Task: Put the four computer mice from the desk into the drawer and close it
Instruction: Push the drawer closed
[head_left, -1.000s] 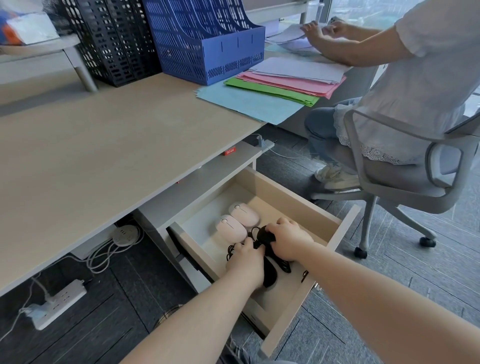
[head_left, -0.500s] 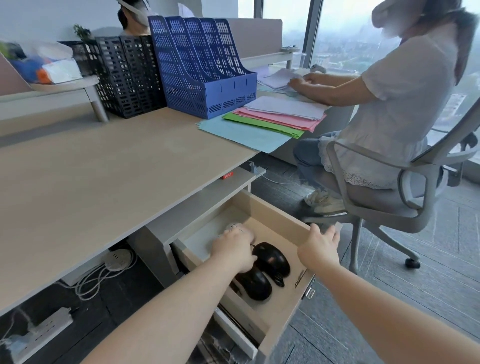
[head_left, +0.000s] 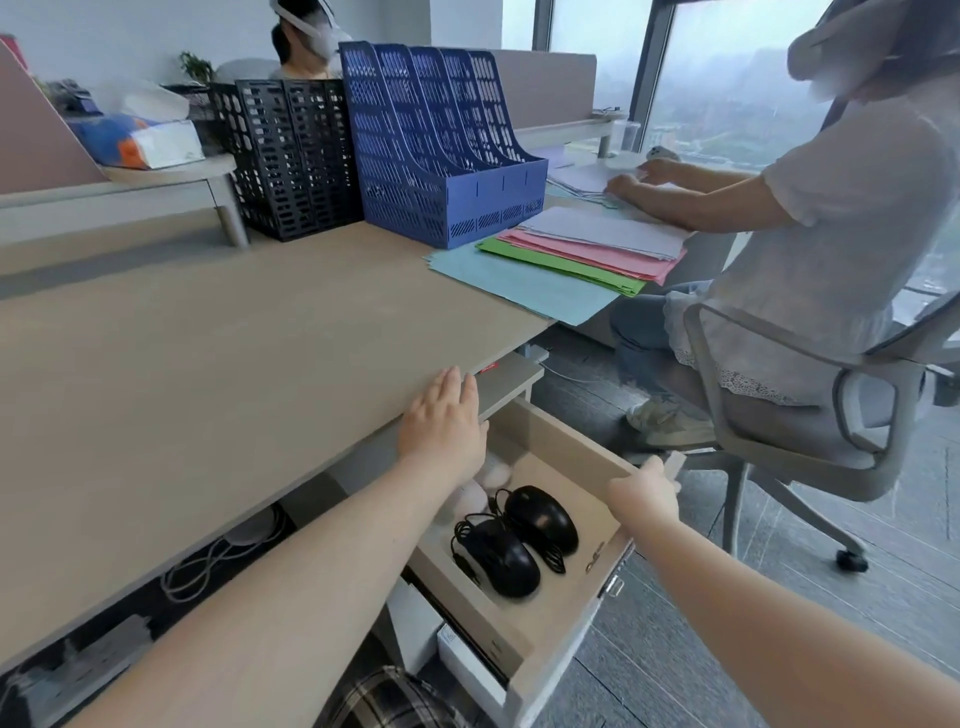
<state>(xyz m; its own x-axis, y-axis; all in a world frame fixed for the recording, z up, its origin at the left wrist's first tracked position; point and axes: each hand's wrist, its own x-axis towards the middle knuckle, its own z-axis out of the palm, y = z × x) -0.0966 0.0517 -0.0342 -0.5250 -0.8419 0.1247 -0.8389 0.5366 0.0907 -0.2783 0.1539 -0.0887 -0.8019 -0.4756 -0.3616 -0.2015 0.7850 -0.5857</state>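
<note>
While the drawer (head_left: 563, 447) stands pulled well out from under the desk (head_left: 208, 364), all that seems left of the task is the push that shuts it, and that push runs along the drawer's long axis, back toward the pedestal and away from the seated neighbour. The right hand (head_left: 645, 491) is the nearer one: it rests at the drawer's outer front corner, fingers curled loosely over the top edge, holding nothing else. Whether it grips the rim or only touches it I cannot tell. The left hand (head_left: 443, 426) lies flat and spread, fingers together, on the front edge of the desktop just above the drawer's inner end, empty.

Inside, two black wired mice (head_left: 524, 535) lie side by side near the front, glossy and domed, their cords bunched around them. Behind them, partly hidden under the left forearm, two pale pink mice (head_left: 493, 475) show only as soft rounded shapes. That would make four, so the desk's share looks done.

The drawer is light wood-grain board with plain flat walls; the desktop is a matte beige laminate. Further out stand a blue perforated plastic file rack (head_left: 441, 150), a black one (head_left: 291, 156) beside it, and a fan of coloured paper sheets (head_left: 561, 265).
</note>
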